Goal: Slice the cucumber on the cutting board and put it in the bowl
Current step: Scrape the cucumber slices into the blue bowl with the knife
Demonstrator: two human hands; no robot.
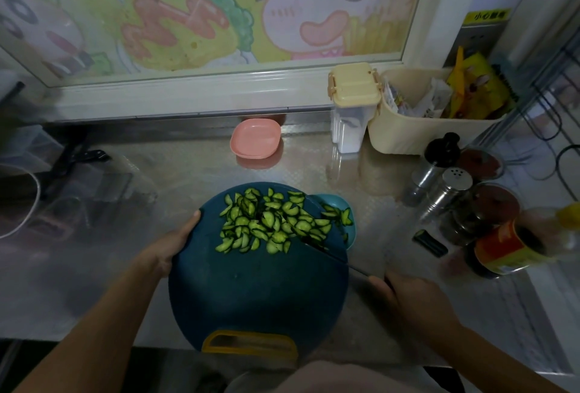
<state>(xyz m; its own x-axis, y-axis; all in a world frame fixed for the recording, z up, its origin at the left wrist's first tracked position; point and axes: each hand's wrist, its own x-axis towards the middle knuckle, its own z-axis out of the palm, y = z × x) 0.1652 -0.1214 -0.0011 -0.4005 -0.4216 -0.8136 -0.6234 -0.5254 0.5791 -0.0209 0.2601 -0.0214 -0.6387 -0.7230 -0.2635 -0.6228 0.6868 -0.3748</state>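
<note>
Your left hand (171,243) grips the left edge of the round dark-teal plastic cutting board (257,292), thumb on top near the rim and fingers hidden under it. The board sits in the lower centre of the frame with its yellow handle loop (249,341) nearest to you. The pile of green half-moon cucumber slices (270,221) lies across the far half of the board, bunched toward its upper right edge.

Just beyond that edge, at centre right, the rim of a light-blue plastic bowl (340,201) shows from behind the board. A few slices lie over the bowl's rim or inside it; the board hides most of the bowl.

Your right hand (414,301) is closed around the handle of a knife (332,256). Its dark blade runs up and left from the hand, across the board's right edge, to the near side of the slice pile. Whether the blade touches the slices is hard to tell.

All of this is on a reflective steel counter (157,282). At upper centre, near the window sill, sits a pink rounded-square plastic dish (255,138). In the upper right stand a clear canister with a pale yellow latched lid (354,103) and a cream plastic bin holding packets (417,128). Along the right edge cluster metal shakers and jars (452,185).
</note>
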